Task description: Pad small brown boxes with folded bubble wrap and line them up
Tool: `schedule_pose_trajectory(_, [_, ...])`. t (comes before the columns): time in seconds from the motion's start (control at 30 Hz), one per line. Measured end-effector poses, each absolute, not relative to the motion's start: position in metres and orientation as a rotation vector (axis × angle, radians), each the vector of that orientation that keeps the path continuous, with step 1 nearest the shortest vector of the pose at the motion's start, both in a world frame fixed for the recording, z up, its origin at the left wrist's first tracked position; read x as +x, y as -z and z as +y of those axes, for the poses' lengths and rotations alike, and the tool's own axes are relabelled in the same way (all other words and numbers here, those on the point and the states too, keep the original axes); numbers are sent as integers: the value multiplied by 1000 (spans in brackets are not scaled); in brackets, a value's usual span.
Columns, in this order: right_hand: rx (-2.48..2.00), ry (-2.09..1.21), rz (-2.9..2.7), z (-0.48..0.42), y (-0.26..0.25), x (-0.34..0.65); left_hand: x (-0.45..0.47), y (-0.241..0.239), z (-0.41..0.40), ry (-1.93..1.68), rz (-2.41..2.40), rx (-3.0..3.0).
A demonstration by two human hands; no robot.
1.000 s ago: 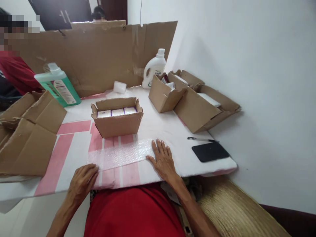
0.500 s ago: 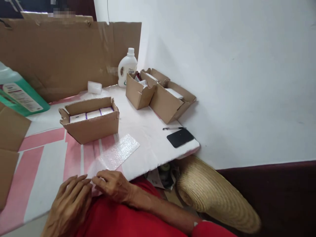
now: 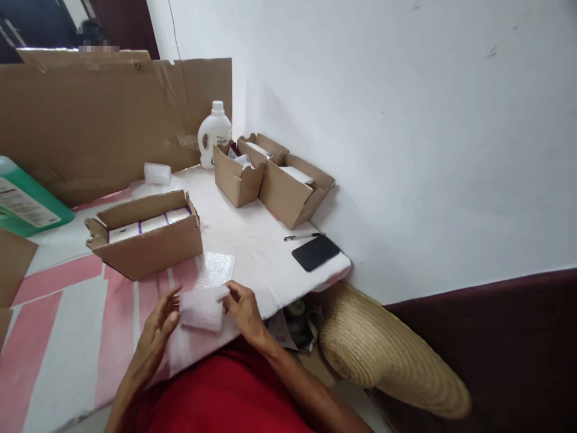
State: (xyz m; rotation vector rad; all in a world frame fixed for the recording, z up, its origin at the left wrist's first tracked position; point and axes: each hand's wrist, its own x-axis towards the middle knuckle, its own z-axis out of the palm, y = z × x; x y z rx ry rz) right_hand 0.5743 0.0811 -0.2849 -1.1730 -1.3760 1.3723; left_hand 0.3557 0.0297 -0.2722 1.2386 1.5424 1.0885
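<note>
A folded piece of bubble wrap lies near the front edge of the table, with a flat end of bubble wrap stretching out behind it. My right hand pinches the folded part at its upper right corner. At its left side is my left hand, fingers apart and curved toward the edge; whether the fingertips touch it is hard to tell. Just behind stands an open cardboard box holding a row of white packets with purple edges.
Further back are several open cardboard boxes, a white jug and a clear plastic roll. A black phone and a pen lie at the right edge. A green-filled bottle is left; a straw hat hangs below.
Both hands have moved forward from the table edge and apart. The bubble wrap now shows as a folded bundle between them, its flat end shorter. The view has shifted slightly.
</note>
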Motion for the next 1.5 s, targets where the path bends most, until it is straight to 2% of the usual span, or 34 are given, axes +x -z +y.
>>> schedule_pose_trajectory(0.17, [-1420, -1060, -1561, 105, 297, 581, 373, 288, 34, -1021, 1765, 1390])
schedule_pose_trajectory(0.4, [-1519, -894, -1660, 109, 309, 577, 372, 319, 30, -1016, 1834, 1794])
schedule_pose_trajectory(0.57, [-1574, -816, -1719, 111, 309, 581, 376, 313, 27, -1068, 1833, 2134])
schedule_pose_trajectory(0.63, [-1622, -647, -1738, 105, 301, 582, 381, 305, 25, -1119, 1868, 2278])
schedule_pose_trajectory(0.7, [-1568, -412, -1822, 96, 290, 578, 387, 301, 22, -1113, 1839, 2420])
schedule_pose_trajectory(0.77, [-1311, -294, -2051, 86, 281, 569, 392, 302, 17, -1038, 1688, 2592])
schedule_pose_trajectory(0.87, [-853, -399, -2451, 81, 281, 554, 393, 317, 10, -884, 1494, 2823])
schedule_pose_trajectory(0.97, [-732, -460, -2668, 93, 300, 551, 389, 333, 4, -705, 1562, 2878])
schedule_pose_trajectory(1.1, [-780, -398, -2755, 127, 322, 570, 388, 335, 0, -557, 1648, 2859])
schedule_pose_trajectory(1.23, [-1040, -364, -2741, 166, 324, 593, 392, 326, -2, -503, 1695, 2827])
schedule_pose_trajectory(1.37, [-1259, -399, -2657, 181, 316, 604, 388, 326, 1, -546, 1670, 2796])
schedule_pose_trajectory(1.5, [-1165, -408, -2481, 157, 307, 613, 370, 330, 14, -735, 1592, 2784])
